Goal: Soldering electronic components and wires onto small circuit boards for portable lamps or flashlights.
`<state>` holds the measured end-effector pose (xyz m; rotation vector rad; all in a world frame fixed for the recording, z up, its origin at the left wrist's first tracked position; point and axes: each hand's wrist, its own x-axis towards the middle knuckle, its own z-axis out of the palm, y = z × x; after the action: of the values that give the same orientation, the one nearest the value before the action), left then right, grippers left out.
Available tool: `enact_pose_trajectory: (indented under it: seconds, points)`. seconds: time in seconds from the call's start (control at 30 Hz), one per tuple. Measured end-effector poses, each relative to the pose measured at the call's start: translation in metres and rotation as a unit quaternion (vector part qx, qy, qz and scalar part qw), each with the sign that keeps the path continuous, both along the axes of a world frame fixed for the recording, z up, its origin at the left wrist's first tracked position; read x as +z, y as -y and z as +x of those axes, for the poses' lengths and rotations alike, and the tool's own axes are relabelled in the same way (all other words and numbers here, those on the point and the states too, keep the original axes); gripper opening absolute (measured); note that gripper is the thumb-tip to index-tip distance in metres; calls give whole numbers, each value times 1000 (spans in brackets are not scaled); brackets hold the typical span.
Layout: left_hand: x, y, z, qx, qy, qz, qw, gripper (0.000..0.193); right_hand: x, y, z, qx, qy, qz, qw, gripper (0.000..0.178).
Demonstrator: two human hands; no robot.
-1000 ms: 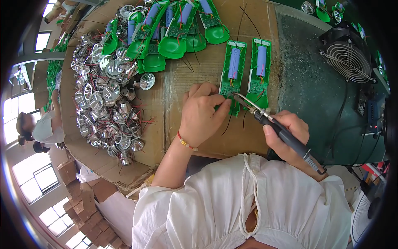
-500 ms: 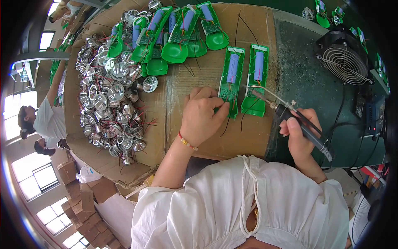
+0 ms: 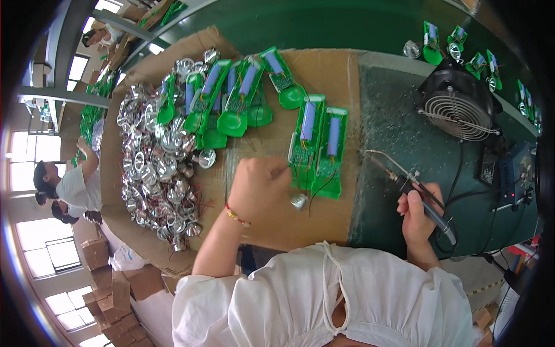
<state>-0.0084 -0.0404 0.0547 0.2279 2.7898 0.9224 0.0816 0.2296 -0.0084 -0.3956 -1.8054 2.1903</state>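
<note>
My left hand (image 3: 259, 184) is closed in a fist over the cardboard, just left of two green plastic housings; what its fingers pinch, if anything, is hidden. A small silver reflector cup (image 3: 299, 201) sits below its fingertips; whether its wires run into the hand cannot be made out. The left housing (image 3: 303, 156) and the right housing (image 3: 328, 188) lie side by side, touching, each with a purple battery cell (image 3: 333, 136), a circuit board and thin wires. My right hand (image 3: 417, 215) grips a black soldering iron (image 3: 439, 222) with a thin curved feed tube, its tip apart from the housings.
Many silver reflector cups (image 3: 167, 168) with red wires are heaped at left, with several green housings (image 3: 233, 124) beside them. A metal-grilled fan (image 3: 459, 115) and a blue box (image 3: 516, 173) stand at right. More housings (image 3: 431, 53) lie at the far right.
The view has shifted. My left hand has drawn back from the left housing, and a reflector cup now shows near it. The iron's tip has moved away from the housings, which now touch.
</note>
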Motion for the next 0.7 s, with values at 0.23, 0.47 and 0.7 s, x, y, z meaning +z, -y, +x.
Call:
enact_pose_trajectory:
  seconds: [0.23,0.47,0.7]
  points:
    - [19,-75,-142,-86,-84,-78,990,15,-6,-13,3,-38,30,-26,998,14]
    - [-36,-111,-259,-12,-194,-111,975,30,-2,-11,3,-10,41,-59,997,14]
    - [-12,-57,-136,-205,-121,-381,893,23,4,-9,1,6,46,-49,998,11]
